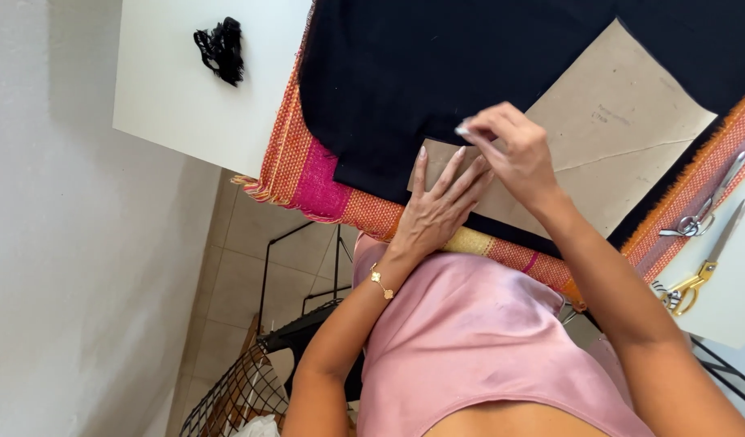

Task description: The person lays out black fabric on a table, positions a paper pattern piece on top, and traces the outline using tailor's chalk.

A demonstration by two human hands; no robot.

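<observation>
Fingers [457,174] of the left hand [437,212] lie spread flat on the brown paper pattern piece [615,146], gripping nothing. The right hand [510,154] pinches its fingertips at the pattern's near corner; what they hold is too small to tell. The pattern rests on black fabric [421,73] over an orange-pink woven cloth [316,174]. Two scissors [704,243] lie beyond the pattern's far edge on the white surface [178,105].

Black fabric [405,89] over orange-pink woven cloth [308,174].
</observation>
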